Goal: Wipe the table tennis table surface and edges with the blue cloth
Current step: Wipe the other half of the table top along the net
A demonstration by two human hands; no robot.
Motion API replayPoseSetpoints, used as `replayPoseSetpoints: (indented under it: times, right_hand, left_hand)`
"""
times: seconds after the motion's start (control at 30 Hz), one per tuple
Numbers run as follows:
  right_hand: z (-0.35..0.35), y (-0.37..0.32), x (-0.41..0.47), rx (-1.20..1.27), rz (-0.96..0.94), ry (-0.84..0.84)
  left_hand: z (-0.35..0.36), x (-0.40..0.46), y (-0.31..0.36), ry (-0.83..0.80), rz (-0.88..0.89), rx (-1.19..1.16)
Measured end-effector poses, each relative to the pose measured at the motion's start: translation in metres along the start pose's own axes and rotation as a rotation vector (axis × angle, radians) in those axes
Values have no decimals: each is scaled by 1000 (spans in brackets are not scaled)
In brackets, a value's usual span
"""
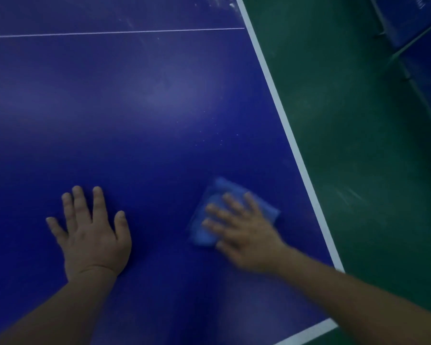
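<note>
From the head camera, no brand, label or readable writing can be made out; a pale mark on the blue panels [408, 18] at the top right is too blurred to read.

The table tennis table [139, 108] fills most of the view, a deep blue top with a soft glare patch in the middle. A thin white centre line [115, 32] crosses it near the top, and a broad white edge line [279, 100] runs down its right side to meet another white band at the near corner. White smudges and specks lie on the top near the far end of the edge line. Beyond the edge is a green floor [358, 120], dimly lit, with faint scuffs.

The left hand [92, 235] lies palm down on the bare table, fingers straight and spread wide, holding nothing. The right hand [244, 230], motion-blurred, presses flat on the blue cloth [209, 227], fingers straight and slightly fanned rather than curled round it. The cloth sits under and just beyond those fingertips, a folded square showing past them on the far side and below the thumb, lying on the table top near the white edge line, well apart from the left hand's thumb.
</note>
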State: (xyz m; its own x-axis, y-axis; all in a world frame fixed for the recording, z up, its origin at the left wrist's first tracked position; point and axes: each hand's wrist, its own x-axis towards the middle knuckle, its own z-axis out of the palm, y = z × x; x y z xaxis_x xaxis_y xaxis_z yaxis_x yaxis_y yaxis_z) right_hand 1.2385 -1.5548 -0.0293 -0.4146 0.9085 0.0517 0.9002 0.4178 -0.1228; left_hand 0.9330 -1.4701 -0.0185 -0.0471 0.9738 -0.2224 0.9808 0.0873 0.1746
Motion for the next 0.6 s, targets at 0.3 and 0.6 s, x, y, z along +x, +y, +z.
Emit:
replayPoseSetpoints:
  times: [0.3, 0.6]
  right_hand:
    - [4, 3, -2, -64, 618, 124]
    - [-16, 124, 23, 22, 994, 97]
  left_hand:
    - [0, 0, 1, -3, 6, -9]
    - [-1, 0, 2, -10, 1, 3]
